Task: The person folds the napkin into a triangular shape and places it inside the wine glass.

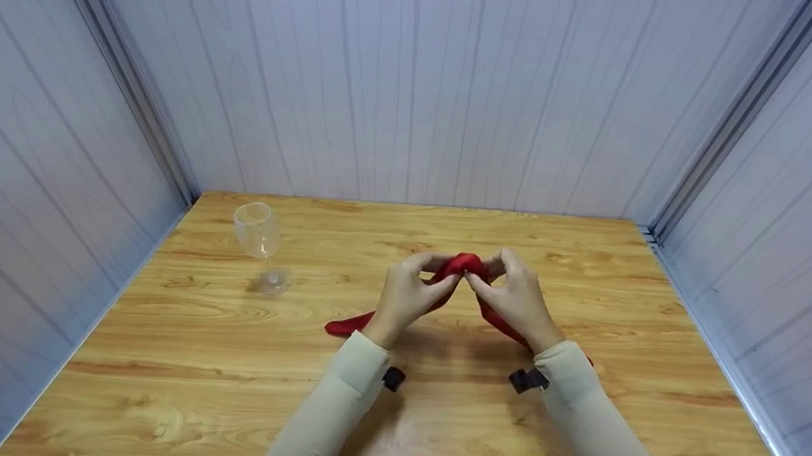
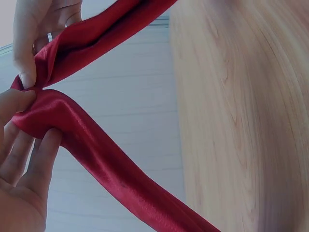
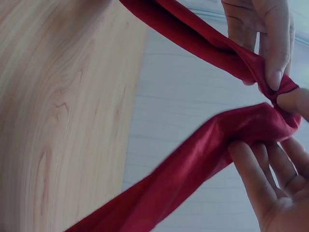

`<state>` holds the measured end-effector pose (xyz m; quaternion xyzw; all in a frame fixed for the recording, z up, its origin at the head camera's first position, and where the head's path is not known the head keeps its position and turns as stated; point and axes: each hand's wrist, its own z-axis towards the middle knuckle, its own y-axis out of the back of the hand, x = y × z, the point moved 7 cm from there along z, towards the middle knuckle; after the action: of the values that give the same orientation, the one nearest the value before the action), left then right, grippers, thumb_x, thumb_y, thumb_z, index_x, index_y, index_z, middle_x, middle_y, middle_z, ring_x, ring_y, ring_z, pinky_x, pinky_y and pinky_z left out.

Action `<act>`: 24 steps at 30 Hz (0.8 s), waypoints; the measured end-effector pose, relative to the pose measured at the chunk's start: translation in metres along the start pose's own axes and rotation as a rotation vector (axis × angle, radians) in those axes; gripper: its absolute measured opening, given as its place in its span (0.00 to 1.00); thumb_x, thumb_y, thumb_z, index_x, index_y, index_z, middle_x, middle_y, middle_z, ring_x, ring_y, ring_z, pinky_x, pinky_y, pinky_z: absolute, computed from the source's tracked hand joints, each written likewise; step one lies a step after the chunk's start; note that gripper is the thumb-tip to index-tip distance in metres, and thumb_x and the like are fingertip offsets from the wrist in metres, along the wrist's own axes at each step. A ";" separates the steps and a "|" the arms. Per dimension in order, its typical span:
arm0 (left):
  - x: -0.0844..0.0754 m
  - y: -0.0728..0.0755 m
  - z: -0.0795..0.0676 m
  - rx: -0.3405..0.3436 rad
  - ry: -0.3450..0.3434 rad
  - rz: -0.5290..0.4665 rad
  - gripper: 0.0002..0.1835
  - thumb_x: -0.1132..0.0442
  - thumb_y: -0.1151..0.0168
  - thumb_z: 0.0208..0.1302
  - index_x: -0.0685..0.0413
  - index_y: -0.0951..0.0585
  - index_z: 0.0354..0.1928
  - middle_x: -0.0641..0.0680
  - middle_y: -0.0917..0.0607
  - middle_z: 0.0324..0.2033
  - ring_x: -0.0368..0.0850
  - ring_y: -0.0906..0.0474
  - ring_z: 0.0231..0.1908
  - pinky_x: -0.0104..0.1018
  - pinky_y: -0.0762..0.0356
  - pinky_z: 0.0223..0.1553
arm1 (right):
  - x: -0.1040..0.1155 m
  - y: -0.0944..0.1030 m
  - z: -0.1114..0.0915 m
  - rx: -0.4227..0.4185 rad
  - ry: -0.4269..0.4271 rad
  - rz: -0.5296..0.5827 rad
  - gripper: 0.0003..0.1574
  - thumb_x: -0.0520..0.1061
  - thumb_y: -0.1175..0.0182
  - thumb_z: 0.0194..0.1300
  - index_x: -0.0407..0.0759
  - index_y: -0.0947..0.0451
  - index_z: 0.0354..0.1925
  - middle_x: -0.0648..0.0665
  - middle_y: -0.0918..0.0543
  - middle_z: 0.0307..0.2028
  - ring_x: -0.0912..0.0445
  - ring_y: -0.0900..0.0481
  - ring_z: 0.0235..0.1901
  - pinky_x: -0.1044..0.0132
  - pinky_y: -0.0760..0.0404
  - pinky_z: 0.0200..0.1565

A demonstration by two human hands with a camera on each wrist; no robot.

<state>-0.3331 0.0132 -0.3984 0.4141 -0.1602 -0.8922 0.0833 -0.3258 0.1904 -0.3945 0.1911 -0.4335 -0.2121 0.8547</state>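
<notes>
A shiny red strip of folded cloth (image 1: 466,263) is raised over the table, bent at its middle, with both ends trailing down. My left hand (image 1: 406,293) pinches it between thumb and fingers at the bend. Right beside it, my right hand (image 1: 518,298) pinches the same spot, thumb tips almost together. The left wrist view has the cloth (image 2: 104,157) gathered tightly between the thumbs, its two lengths spreading apart. From the right wrist, the fabric (image 3: 193,169) looks twisted or tucked at the thumbs; whether it is knotted I cannot tell.
An upright clear wine glass (image 1: 258,232) stands at the back left of the wooden table (image 1: 221,377). Pale panelled walls (image 1: 412,98) enclose the table at the back and both sides. A small black device (image 1: 528,381) sits at each wrist.
</notes>
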 end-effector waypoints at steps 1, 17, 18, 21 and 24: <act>-0.001 0.000 0.000 -0.004 -0.001 -0.007 0.13 0.62 0.28 0.63 0.54 0.13 0.48 0.48 0.12 0.40 0.38 0.17 0.40 0.33 0.17 0.37 | 0.000 0.000 0.000 0.006 0.001 0.006 0.14 0.44 0.29 0.62 0.44 0.25 0.39 0.51 0.19 0.33 0.58 0.20 0.34 0.64 0.22 0.36; -0.018 0.004 0.006 -0.060 0.011 -0.199 0.14 0.59 0.27 0.62 0.50 0.13 0.50 0.46 0.12 0.40 0.40 0.16 0.41 0.34 0.16 0.38 | 0.019 0.010 0.003 0.073 -0.138 0.317 0.13 0.33 0.36 0.66 0.32 0.27 0.47 0.39 0.20 0.39 0.52 0.20 0.41 0.65 0.16 0.38; -0.020 0.005 0.007 -0.063 0.017 -0.206 0.15 0.61 0.27 0.61 0.52 0.14 0.50 0.47 0.12 0.40 0.41 0.16 0.41 0.35 0.16 0.37 | 0.021 0.011 0.004 0.072 -0.137 0.338 0.13 0.33 0.36 0.66 0.32 0.28 0.47 0.38 0.20 0.39 0.52 0.20 0.41 0.64 0.16 0.38; -0.037 0.011 0.009 -0.077 0.057 -0.239 0.15 0.65 0.27 0.61 0.57 0.14 0.50 0.51 0.12 0.39 0.43 0.16 0.42 0.36 0.16 0.38 | 0.027 0.013 0.007 0.065 -0.109 0.422 0.12 0.32 0.37 0.67 0.31 0.28 0.47 0.37 0.21 0.40 0.50 0.19 0.41 0.55 0.15 0.38; -0.051 0.016 0.011 -0.095 0.101 -0.282 0.15 0.68 0.27 0.59 0.61 0.14 0.49 0.53 0.11 0.38 0.45 0.15 0.41 0.38 0.16 0.38 | 0.024 0.014 0.008 0.043 -0.057 0.475 0.11 0.31 0.40 0.69 0.30 0.29 0.48 0.37 0.21 0.41 0.48 0.20 0.41 0.51 0.15 0.37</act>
<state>-0.3087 0.0152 -0.3495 0.4726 -0.0537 -0.8795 -0.0156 -0.3170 0.1882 -0.3666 0.0959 -0.4944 -0.0011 0.8639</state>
